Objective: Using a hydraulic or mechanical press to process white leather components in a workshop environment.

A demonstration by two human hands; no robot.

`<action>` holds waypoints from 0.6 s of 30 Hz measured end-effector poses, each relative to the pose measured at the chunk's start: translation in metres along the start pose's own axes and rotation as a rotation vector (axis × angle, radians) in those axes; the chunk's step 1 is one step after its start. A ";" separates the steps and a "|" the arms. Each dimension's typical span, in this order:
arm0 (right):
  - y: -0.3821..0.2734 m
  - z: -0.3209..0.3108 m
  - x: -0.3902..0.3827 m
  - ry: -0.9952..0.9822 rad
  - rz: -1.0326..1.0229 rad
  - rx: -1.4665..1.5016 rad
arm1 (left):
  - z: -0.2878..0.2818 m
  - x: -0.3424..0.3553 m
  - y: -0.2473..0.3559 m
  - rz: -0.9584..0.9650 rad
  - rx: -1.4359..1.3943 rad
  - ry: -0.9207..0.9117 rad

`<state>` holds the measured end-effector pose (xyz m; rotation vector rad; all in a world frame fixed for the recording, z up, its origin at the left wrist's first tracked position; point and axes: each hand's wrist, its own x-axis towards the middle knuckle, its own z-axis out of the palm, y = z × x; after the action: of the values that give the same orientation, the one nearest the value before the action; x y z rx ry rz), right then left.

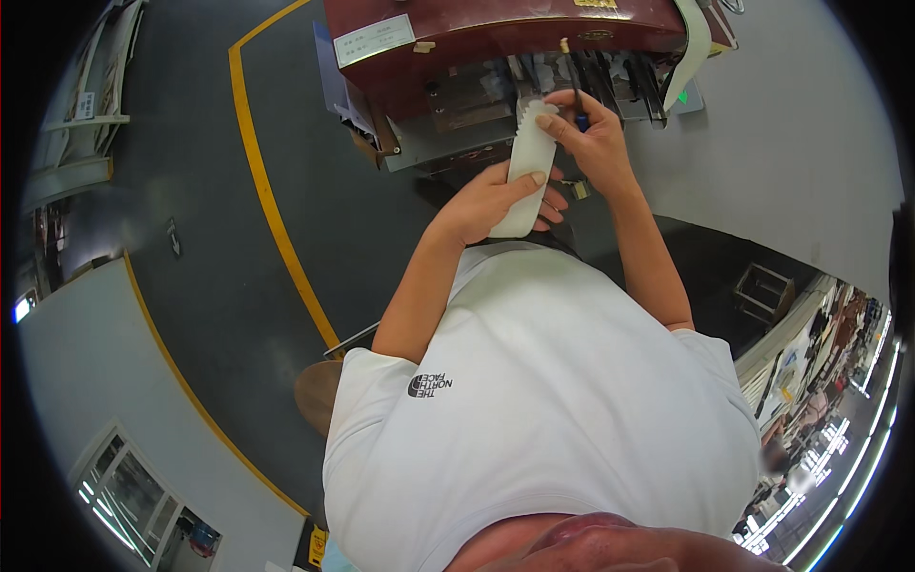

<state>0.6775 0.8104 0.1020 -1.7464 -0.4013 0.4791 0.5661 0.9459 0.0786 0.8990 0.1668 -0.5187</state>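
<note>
A long, pale white flat piece with a toothed upper end and a rounded lower end is held upright in front of my chest. It may be a stack of thin pieces; I cannot tell its exact kind. My left hand grips it lower down, thumb across its face and fingers showing beyond its right edge. The thumb of my right hand presses on the toothed top, with the forefinger curled above and behind. Just beyond the hands stands a dark red machine with metal parts under its hood.
A grey metal ledge juts from the machine, with a cardboard box at its left. A white wall rises on the right. Yellow floor lines run along the left. A metal-framed stool stands at the right.
</note>
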 end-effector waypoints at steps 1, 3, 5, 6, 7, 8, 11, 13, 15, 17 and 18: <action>0.002 -0.002 -0.003 0.012 -0.004 0.004 | 0.001 0.001 -0.001 -0.005 0.010 -0.007; 0.001 -0.003 -0.009 0.186 -0.329 -0.197 | 0.001 0.005 -0.005 0.015 -0.157 -0.070; 0.005 -0.007 -0.017 0.263 -0.408 -0.279 | -0.001 0.008 -0.010 0.028 -0.226 -0.073; 0.002 -0.008 -0.027 0.199 -0.350 -0.085 | -0.002 0.011 -0.013 0.041 -0.302 -0.079; 0.000 -0.009 -0.032 0.133 -0.290 0.109 | -0.003 0.012 -0.015 0.036 -0.298 -0.081; 0.001 -0.009 -0.034 0.138 -0.289 0.111 | -0.005 0.014 -0.018 0.052 -0.294 -0.060; 0.011 -0.007 -0.042 -0.144 0.092 0.094 | -0.007 0.019 -0.023 0.055 -0.309 -0.015; 0.029 0.000 -0.045 -0.150 0.176 0.107 | -0.015 0.028 -0.027 0.049 -0.323 0.018; 0.036 -0.003 -0.049 -0.102 0.190 0.213 | -0.031 0.035 -0.041 0.196 -0.174 0.319; 0.040 -0.028 -0.057 -0.181 0.375 0.237 | -0.047 0.032 -0.038 0.314 -0.154 0.476; 0.045 -0.042 -0.062 -0.206 0.326 0.296 | -0.058 0.026 -0.038 0.384 -0.088 0.541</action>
<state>0.6467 0.7340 0.0728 -1.4819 -0.1765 0.9108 0.5738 0.9627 0.0066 0.9410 0.4930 0.0974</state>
